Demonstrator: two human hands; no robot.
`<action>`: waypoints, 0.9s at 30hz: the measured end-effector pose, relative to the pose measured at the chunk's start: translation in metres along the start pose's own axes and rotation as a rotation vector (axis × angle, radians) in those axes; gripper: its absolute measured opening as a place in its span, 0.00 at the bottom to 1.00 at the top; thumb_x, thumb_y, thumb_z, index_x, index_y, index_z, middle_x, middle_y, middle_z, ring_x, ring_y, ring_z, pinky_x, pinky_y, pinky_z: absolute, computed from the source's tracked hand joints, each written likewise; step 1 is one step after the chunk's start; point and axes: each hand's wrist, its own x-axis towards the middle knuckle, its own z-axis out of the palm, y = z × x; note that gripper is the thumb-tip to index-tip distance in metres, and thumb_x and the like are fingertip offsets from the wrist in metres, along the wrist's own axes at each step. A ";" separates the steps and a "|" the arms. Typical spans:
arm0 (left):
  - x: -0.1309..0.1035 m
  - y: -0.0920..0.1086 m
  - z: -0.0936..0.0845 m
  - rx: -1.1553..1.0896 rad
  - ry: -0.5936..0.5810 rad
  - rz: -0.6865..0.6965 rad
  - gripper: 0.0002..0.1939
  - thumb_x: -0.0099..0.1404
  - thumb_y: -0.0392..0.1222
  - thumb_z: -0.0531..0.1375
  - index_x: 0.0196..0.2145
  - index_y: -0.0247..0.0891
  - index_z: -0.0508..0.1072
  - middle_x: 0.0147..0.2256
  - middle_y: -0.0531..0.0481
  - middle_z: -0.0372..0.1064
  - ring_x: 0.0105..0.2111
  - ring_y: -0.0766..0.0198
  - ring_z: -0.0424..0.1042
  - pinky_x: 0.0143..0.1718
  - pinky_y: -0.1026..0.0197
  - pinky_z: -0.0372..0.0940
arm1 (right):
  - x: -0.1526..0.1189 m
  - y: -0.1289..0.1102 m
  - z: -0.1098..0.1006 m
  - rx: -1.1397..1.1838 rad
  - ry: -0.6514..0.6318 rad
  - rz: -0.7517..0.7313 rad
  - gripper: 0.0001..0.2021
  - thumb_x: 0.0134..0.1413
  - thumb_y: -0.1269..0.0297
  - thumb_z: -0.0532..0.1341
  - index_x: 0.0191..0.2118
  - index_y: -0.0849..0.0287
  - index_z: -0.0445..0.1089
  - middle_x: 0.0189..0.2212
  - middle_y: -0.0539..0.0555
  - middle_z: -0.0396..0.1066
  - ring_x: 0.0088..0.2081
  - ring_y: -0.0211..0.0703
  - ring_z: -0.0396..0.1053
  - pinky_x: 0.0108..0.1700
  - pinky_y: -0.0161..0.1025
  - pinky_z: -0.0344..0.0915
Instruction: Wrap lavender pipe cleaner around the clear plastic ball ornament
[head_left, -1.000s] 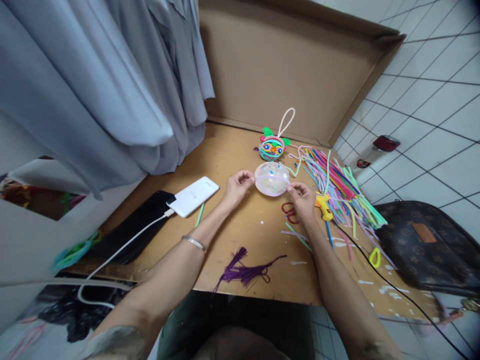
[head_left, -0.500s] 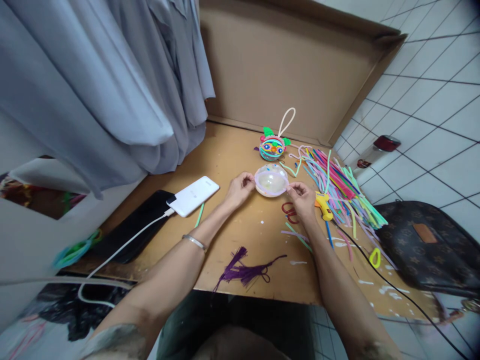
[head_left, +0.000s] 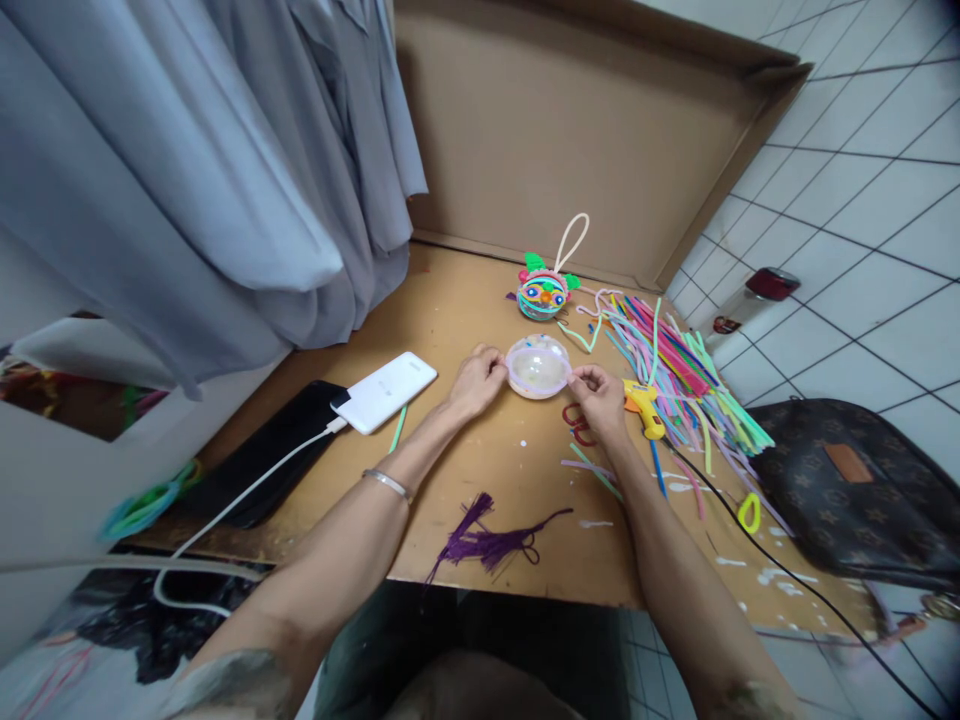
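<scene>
A small clear plastic bowl-shaped piece with a lilac strip around its rim is held over the table, its open side tilted toward me. My left hand pinches the rim at the left, while my right hand pinches it at the right. Just behind it sits a colorful animal-face ornament with green ears and a cream loop. Red-handled scissors lie beside my right hand, their blades hidden. A yellow glue gun rests to the right of that hand.
Many colored pipe cleaners are heaped at the right, near a brown patterned bag. Purple tassels lie at the front. A white power bank with a cable rests partly on a black item. Cardboard stands behind.
The clear piece and both hands have shifted slightly left and toward me, and its open side shows a little more. The grip at both sides looks the same.
</scene>
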 end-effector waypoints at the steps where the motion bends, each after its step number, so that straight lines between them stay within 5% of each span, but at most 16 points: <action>1: 0.000 0.000 -0.001 0.009 0.002 0.011 0.06 0.60 0.38 0.54 0.25 0.40 0.68 0.31 0.47 0.67 0.36 0.57 0.66 0.46 0.55 0.63 | 0.000 0.000 0.000 -0.003 -0.002 -0.001 0.16 0.41 0.46 0.67 0.25 0.54 0.68 0.19 0.47 0.68 0.20 0.36 0.62 0.23 0.34 0.59; 11: 0.003 -0.005 0.006 -0.251 -0.001 -0.219 0.05 0.56 0.38 0.56 0.23 0.39 0.67 0.21 0.56 0.63 0.25 0.65 0.61 0.30 0.63 0.56 | 0.000 -0.001 0.001 0.003 -0.005 0.005 0.14 0.41 0.49 0.67 0.25 0.54 0.69 0.19 0.47 0.68 0.21 0.36 0.62 0.24 0.34 0.59; 27: 0.000 -0.003 0.016 -0.637 0.123 -0.311 0.17 0.51 0.47 0.70 0.31 0.39 0.66 0.20 0.57 0.68 0.21 0.69 0.66 0.28 0.64 0.62 | 0.004 0.007 -0.001 0.017 -0.024 -0.003 0.13 0.41 0.51 0.66 0.25 0.54 0.69 0.22 0.47 0.70 0.24 0.37 0.67 0.29 0.36 0.64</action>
